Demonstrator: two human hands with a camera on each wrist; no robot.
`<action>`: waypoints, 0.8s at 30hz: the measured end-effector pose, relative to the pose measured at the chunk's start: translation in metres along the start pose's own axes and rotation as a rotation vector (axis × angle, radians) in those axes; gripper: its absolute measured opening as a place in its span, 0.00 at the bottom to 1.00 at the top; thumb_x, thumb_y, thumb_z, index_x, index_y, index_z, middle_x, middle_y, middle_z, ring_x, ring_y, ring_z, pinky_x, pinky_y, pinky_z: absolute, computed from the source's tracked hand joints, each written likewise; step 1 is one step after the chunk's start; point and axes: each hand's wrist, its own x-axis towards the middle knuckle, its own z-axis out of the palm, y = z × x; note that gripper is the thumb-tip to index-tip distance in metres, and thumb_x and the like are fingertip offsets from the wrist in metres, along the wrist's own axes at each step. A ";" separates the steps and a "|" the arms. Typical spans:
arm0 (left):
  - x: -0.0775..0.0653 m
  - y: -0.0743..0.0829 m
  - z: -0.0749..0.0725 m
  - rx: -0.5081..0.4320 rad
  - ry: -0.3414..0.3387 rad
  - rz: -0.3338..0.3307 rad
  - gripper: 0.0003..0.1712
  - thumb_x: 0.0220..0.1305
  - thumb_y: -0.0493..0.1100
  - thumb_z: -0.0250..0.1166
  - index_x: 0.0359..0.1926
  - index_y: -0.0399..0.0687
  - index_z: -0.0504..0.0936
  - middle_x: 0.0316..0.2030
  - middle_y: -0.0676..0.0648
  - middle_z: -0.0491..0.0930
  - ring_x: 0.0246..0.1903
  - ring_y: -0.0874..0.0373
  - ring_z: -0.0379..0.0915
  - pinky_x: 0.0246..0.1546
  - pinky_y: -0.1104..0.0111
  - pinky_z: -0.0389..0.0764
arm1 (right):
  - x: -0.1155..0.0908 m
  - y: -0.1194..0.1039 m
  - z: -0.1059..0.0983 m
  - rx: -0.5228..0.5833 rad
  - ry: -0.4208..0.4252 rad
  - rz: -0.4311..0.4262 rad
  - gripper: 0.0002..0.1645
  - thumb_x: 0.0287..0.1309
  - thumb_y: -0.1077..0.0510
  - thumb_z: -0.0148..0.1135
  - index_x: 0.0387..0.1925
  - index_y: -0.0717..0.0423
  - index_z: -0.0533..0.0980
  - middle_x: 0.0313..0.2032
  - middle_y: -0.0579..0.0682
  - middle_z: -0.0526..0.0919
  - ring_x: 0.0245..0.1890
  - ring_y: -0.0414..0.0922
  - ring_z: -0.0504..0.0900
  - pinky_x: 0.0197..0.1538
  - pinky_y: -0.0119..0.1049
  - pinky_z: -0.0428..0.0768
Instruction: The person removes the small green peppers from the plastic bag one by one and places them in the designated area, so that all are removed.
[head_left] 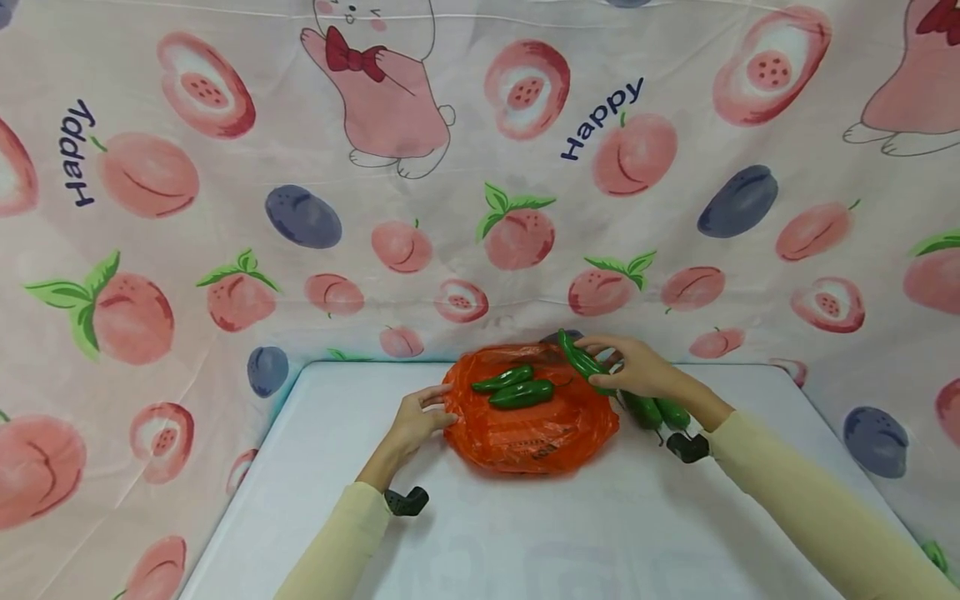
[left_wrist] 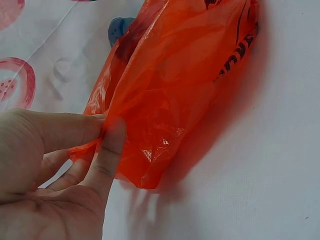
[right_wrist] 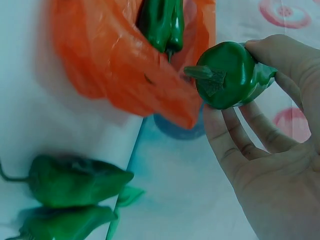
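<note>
An orange-red plastic bag (head_left: 510, 446) lies on the table with its mouth spread, and two green peppers (head_left: 521, 394) rest on it. My left hand (head_left: 415, 423) pinches the bag's left edge between thumb and fingers; the left wrist view shows the thin plastic (left_wrist: 150, 115) gathered there. Over the bag's right side, my right hand (head_left: 633, 367) holds another green pepper (head_left: 581, 358) with thumb and fingertips. In the right wrist view that pepper (right_wrist: 225, 75) points its stem toward the bag. Below the right hand, two more green peppers (head_left: 656, 412) lie side by side on the table.
The white table (head_left: 555, 533) backs onto a hanging cloth (head_left: 420, 100) printed with peaches, plums and rabbits. A dark wrist camera (head_left: 407, 502) sits at the left wrist, another (head_left: 687, 447) at the right, close to the loose peppers.
</note>
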 end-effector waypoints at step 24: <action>0.003 -0.002 -0.001 0.008 -0.002 0.010 0.32 0.61 0.29 0.70 0.68 0.42 0.77 0.58 0.36 0.76 0.40 0.53 0.81 0.46 0.58 0.87 | -0.046 0.039 -0.032 0.012 0.037 0.033 0.36 0.62 0.59 0.73 0.70 0.56 0.71 0.61 0.64 0.78 0.48 0.56 0.84 0.50 0.49 0.86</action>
